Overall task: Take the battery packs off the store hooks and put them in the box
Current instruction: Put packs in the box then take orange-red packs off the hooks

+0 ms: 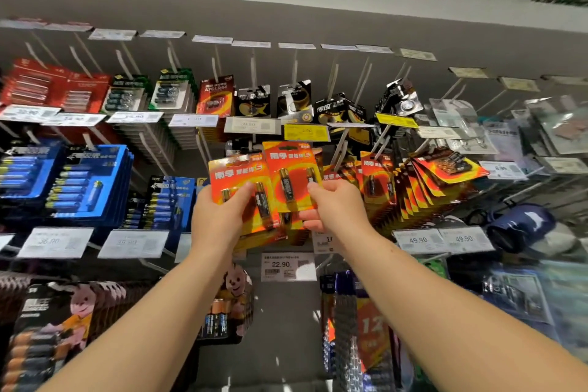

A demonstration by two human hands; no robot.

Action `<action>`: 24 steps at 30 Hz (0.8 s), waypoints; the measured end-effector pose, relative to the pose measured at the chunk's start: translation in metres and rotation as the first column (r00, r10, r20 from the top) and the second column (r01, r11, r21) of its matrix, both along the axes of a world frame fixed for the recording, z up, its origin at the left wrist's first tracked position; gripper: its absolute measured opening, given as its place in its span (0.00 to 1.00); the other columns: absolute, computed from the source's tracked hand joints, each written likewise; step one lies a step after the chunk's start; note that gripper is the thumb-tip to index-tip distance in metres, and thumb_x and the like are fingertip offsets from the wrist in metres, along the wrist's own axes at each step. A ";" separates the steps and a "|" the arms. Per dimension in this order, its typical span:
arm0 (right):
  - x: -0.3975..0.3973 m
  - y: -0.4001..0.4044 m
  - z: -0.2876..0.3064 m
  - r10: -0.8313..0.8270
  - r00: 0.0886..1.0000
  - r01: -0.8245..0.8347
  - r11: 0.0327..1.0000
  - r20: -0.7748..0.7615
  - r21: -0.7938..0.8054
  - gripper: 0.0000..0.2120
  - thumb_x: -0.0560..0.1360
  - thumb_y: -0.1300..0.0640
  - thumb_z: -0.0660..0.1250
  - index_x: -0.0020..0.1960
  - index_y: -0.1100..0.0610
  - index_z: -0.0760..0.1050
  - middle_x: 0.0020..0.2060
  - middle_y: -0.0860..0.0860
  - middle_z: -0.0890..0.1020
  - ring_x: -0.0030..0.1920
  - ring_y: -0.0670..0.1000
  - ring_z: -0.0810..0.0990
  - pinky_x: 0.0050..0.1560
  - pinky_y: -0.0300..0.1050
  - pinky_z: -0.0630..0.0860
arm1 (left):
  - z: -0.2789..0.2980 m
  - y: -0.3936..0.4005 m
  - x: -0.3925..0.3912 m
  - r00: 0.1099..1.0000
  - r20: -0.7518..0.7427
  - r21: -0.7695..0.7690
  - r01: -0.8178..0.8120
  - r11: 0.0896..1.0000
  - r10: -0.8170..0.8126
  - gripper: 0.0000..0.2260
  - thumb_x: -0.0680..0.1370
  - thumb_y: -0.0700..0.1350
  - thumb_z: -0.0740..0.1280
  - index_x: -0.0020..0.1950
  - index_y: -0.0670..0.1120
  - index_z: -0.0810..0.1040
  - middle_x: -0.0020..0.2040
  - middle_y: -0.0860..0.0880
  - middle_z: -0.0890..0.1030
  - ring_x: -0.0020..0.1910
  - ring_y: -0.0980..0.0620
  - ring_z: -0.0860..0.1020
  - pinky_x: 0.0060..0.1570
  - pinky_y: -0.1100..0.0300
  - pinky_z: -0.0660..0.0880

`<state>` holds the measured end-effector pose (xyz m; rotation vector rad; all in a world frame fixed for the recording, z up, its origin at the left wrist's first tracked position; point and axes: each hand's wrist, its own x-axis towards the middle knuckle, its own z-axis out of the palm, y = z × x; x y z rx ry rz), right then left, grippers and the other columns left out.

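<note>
In the middle of the store wall I hold two orange-red battery packs side by side. My left hand (219, 216) grips the left battery pack (237, 173), thumb across its front and fingers behind. My right hand (334, 204) pinches the right battery pack (291, 169), which stands upright in front of its hook. More orange packs of the same kind (413, 188) hang fanned out on hooks to the right. The box is out of view.
Blue battery packs (86, 181) hang at the left, red ones (47, 83) above them, black button-cell cards (292, 99) above my hands. Price tags (288, 266) stick out on hook ends. Dark packs with a pink bunny (63, 312) hang lower left, a blue bag (521, 226) at the right.
</note>
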<state>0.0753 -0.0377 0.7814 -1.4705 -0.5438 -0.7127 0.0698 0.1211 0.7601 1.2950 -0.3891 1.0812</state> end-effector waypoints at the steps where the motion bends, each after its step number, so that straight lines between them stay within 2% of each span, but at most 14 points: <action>1: 0.001 -0.004 0.000 0.002 1.000 -0.001 1.000 -0.024 0.022 0.23 0.80 0.55 0.63 0.72 0.61 0.64 0.46 0.58 0.81 0.32 0.47 0.81 0.25 0.35 0.74 | 0.002 0.001 0.000 1.000 0.002 -0.008 0.002 1.000 -0.002 0.19 0.76 0.55 0.71 0.62 0.49 0.75 0.55 0.48 0.82 0.52 0.47 0.82 0.53 0.42 0.80; 3: 0.004 -0.012 -0.001 0.002 0.998 0.002 0.997 -0.061 0.072 0.23 0.80 0.56 0.64 0.72 0.61 0.64 0.50 0.63 0.81 0.30 0.48 0.80 0.23 0.33 0.72 | 0.005 0.002 0.001 1.000 0.006 -0.013 0.018 1.000 -0.018 0.18 0.76 0.53 0.71 0.62 0.48 0.74 0.54 0.48 0.81 0.50 0.47 0.82 0.51 0.43 0.80; 6: 0.013 -0.019 0.006 -0.009 0.997 0.018 0.992 -0.078 0.122 0.22 0.79 0.58 0.65 0.71 0.62 0.66 0.51 0.63 0.81 0.32 0.50 0.81 0.23 0.35 0.73 | 0.009 0.001 0.003 1.000 0.017 0.000 0.022 1.000 -0.022 0.16 0.77 0.51 0.71 0.62 0.47 0.74 0.52 0.49 0.82 0.47 0.50 0.82 0.45 0.48 0.81; 10: 0.019 -0.015 0.024 -0.018 0.996 0.029 0.992 -0.089 0.126 0.23 0.80 0.59 0.65 0.72 0.62 0.64 0.48 0.60 0.79 0.38 0.54 0.82 0.23 0.38 0.77 | 0.011 0.005 0.005 0.999 0.033 0.039 0.025 0.999 -0.026 0.09 0.78 0.47 0.70 0.56 0.50 0.76 0.49 0.51 0.81 0.45 0.53 0.81 0.38 0.56 0.78; 12: 0.022 -0.012 0.032 -0.024 0.996 0.036 0.991 -0.090 0.131 0.23 0.79 0.59 0.65 0.72 0.62 0.64 0.42 0.57 0.78 0.36 0.53 0.82 0.27 0.40 0.80 | 0.012 0.008 0.006 0.999 0.039 0.062 0.012 0.998 -0.015 0.04 0.78 0.46 0.68 0.51 0.52 0.74 0.47 0.52 0.80 0.44 0.55 0.80 0.36 0.58 0.75; 14: 0.024 -0.007 0.039 -0.032 0.996 0.042 0.990 -0.080 0.134 0.23 0.79 0.59 0.65 0.72 0.61 0.64 0.38 0.54 0.75 0.35 0.53 0.82 0.30 0.41 0.81 | 0.013 0.013 0.007 0.999 0.042 0.075 0.004 0.997 -0.007 0.04 0.79 0.46 0.67 0.52 0.52 0.74 0.47 0.51 0.79 0.43 0.56 0.79 0.34 0.60 0.73; 16: 0.028 -0.002 0.044 -0.047 0.997 0.056 0.988 -0.068 0.144 0.22 0.79 0.59 0.65 0.71 0.61 0.65 0.39 0.54 0.75 0.38 0.54 0.82 0.33 0.42 0.82 | 0.014 0.017 0.008 1.000 0.024 0.086 -0.006 0.996 0.004 0.10 0.79 0.48 0.67 0.59 0.49 0.74 0.50 0.50 0.80 0.45 0.54 0.80 0.36 0.58 0.75; 18: 0.034 0.002 0.048 -0.061 0.995 0.073 0.985 -0.075 0.157 0.21 0.79 0.59 0.65 0.70 0.62 0.66 0.44 0.55 0.75 0.40 0.55 0.83 0.35 0.44 0.82 | 0.015 0.021 0.010 1.000 0.006 0.086 -0.013 0.996 0.012 0.14 0.78 0.48 0.68 0.62 0.48 0.74 0.53 0.49 0.81 0.49 0.50 0.81 0.41 0.52 0.79; 20: 0.040 0.004 0.049 -0.059 0.991 0.080 0.980 -0.117 0.184 0.19 0.79 0.59 0.66 0.67 0.64 0.68 0.43 0.57 0.77 0.39 0.55 0.84 0.34 0.44 0.82 | 0.015 0.026 0.014 1.000 0.007 0.090 -0.021 0.996 0.020 0.14 0.78 0.48 0.68 0.63 0.48 0.74 0.53 0.48 0.81 0.50 0.49 0.82 0.44 0.49 0.80; 22: 0.043 0.004 0.048 -0.050 0.984 0.084 0.977 -0.170 0.198 0.17 0.79 0.60 0.66 0.65 0.65 0.71 0.42 0.58 0.79 0.40 0.55 0.84 0.30 0.43 0.81 | 0.015 0.029 0.017 1.000 0.010 0.103 -0.021 0.994 0.020 0.14 0.78 0.48 0.68 0.63 0.48 0.74 0.53 0.49 0.82 0.48 0.50 0.82 0.41 0.52 0.79; 24: 0.045 0.005 0.046 -0.054 0.980 0.091 0.977 -0.189 0.192 0.17 0.79 0.60 0.66 0.64 0.66 0.71 0.48 0.61 0.80 0.41 0.56 0.83 0.27 0.42 0.80 | 0.016 0.032 0.019 1.000 0.016 0.107 -0.016 0.994 0.015 0.15 0.78 0.49 0.68 0.63 0.48 0.74 0.54 0.48 0.82 0.49 0.49 0.82 0.45 0.49 0.81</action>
